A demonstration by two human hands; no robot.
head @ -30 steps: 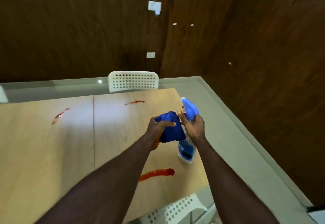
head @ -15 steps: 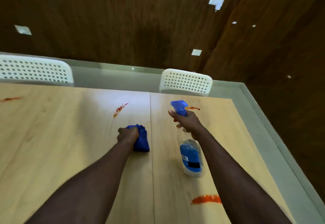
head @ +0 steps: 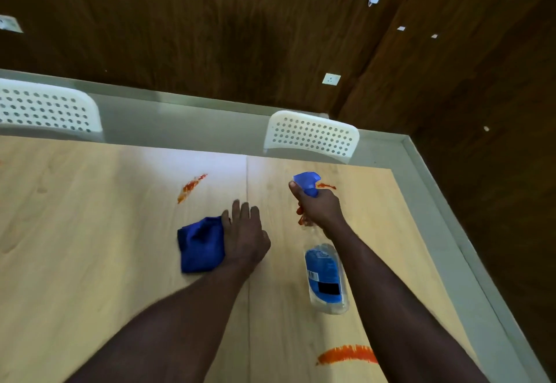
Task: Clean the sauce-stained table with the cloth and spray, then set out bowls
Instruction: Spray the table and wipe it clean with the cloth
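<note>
A crumpled blue cloth lies on the light wooden table. My left hand is beside its right edge, fingers straight, touching the cloth. My right hand grips the neck of a clear spray bottle with a blue trigger head and blue label, held above the table with the nozzle pointing away. Red sauce stains mark the table: one beyond the cloth, one just past the nozzle, one near the front right.
Two white perforated chairs stand at the table's far side. A pale floor strip and dark wood-panelled walls surround the table, whose right edge runs close to my right arm.
My left hand has opened from its grip on the cloth, which now lies spread on the table to its left. The bottle stays in my right hand. The view shifted slightly.
</note>
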